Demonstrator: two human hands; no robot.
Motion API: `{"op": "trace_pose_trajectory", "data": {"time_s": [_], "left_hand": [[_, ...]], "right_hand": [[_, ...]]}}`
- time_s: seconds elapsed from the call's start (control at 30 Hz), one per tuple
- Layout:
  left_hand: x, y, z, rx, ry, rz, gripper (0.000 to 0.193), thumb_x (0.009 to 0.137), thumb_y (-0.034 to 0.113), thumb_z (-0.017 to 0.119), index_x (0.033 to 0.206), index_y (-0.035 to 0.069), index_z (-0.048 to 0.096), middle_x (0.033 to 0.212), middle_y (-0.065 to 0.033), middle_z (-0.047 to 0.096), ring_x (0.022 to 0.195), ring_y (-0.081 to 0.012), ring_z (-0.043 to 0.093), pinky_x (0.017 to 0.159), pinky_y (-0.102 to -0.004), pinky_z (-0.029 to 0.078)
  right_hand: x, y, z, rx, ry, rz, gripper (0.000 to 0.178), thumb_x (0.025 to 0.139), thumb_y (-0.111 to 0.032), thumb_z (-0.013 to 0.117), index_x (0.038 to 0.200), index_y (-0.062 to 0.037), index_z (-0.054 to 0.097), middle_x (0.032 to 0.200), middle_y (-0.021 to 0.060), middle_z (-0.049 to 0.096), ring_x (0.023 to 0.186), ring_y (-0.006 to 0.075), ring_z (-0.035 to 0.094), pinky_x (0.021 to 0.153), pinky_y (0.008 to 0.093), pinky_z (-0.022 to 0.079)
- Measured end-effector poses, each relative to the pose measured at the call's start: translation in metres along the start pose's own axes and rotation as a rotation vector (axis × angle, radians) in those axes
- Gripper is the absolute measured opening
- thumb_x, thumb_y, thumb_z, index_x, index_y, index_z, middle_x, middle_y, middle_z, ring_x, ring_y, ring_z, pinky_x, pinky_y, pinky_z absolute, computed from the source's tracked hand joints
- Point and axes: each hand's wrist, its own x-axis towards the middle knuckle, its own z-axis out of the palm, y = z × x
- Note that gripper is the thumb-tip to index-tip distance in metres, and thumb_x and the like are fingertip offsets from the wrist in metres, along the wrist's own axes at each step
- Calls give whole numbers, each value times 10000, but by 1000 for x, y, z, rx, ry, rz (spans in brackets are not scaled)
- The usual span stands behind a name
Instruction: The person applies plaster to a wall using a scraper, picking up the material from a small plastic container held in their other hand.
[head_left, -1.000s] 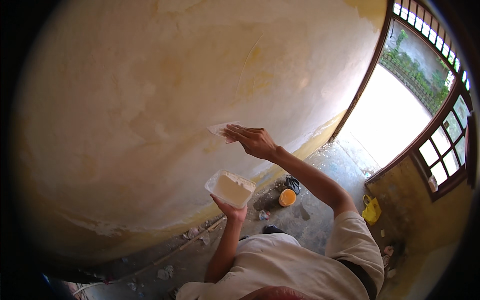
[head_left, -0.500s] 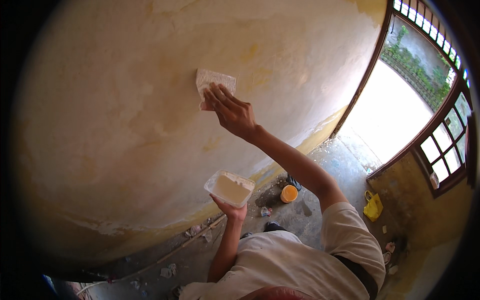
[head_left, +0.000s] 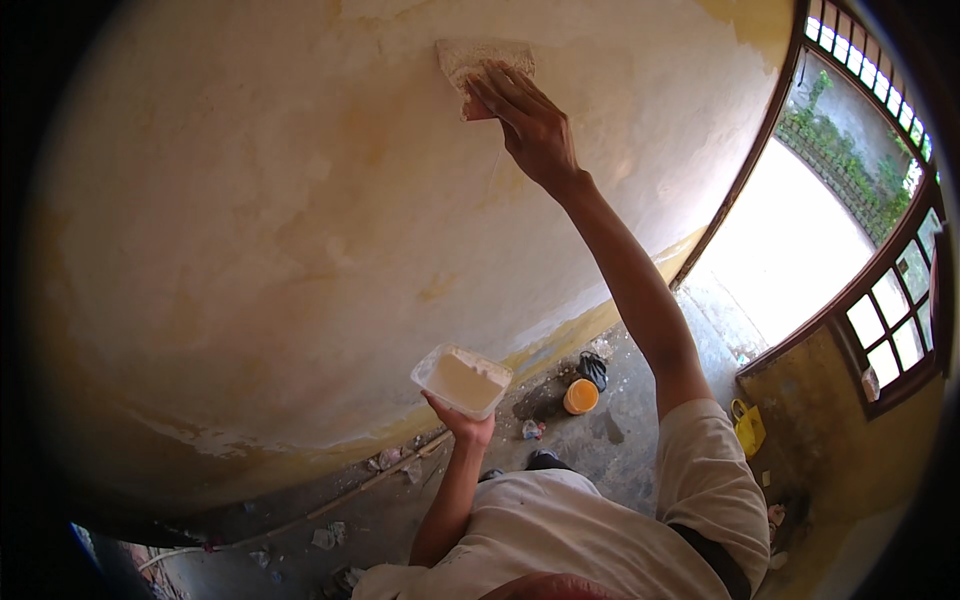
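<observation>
My right hand [head_left: 530, 118] reaches high up and grips a flat putty spreader [head_left: 478, 62], its broad blade against the wall [head_left: 300, 200]. Pale paste coats the blade, and the fingers lie closed over its back. Lower down, my left hand [head_left: 468, 420] holds a clear plastic tub [head_left: 436, 384] from beneath, tilted a little. Inside the tub is smooth cream-coloured putty [head_left: 466, 382]. The wall is patchy, with whitish smears over yellow paint.
An orange bucket [head_left: 580, 397] stands on the concrete floor beside a black plastic bag [head_left: 593, 370]. A yellow bag [head_left: 747, 428] leans by the right wall. A long pole [head_left: 375, 482] and scraps lie along the wall's foot. An open doorway [head_left: 790, 230] is at the right.
My right hand has moved the spreader up and to the right along the wall, the arm stretching further. The left hand and tub have stayed nearly still.
</observation>
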Motion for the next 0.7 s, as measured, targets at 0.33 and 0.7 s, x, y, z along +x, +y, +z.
{"op": "trace_pose_trajectory", "data": {"time_s": [0.33,0.7], "left_hand": [[-1,4,4,24,55,-2,682,1032,723,398,1518,255,505,1468,38,575,1380,-216,524,1201,-494,376],[-1,2,2,39,35,23,754,1006,788,357,1537,269,482,1488,27,556,1392,-238,509,1199,-527,364]], "right_hand": [[-132,-88,-28,334,-396,162,563,860,84,694,1374,-147,689,1283,90,741,1160,273,731,987,384,622],[-28,-21,16,-37,87,281,472,947,-27,681,1408,-122,657,1328,131,715,1131,300,742,746,371,640]]}}
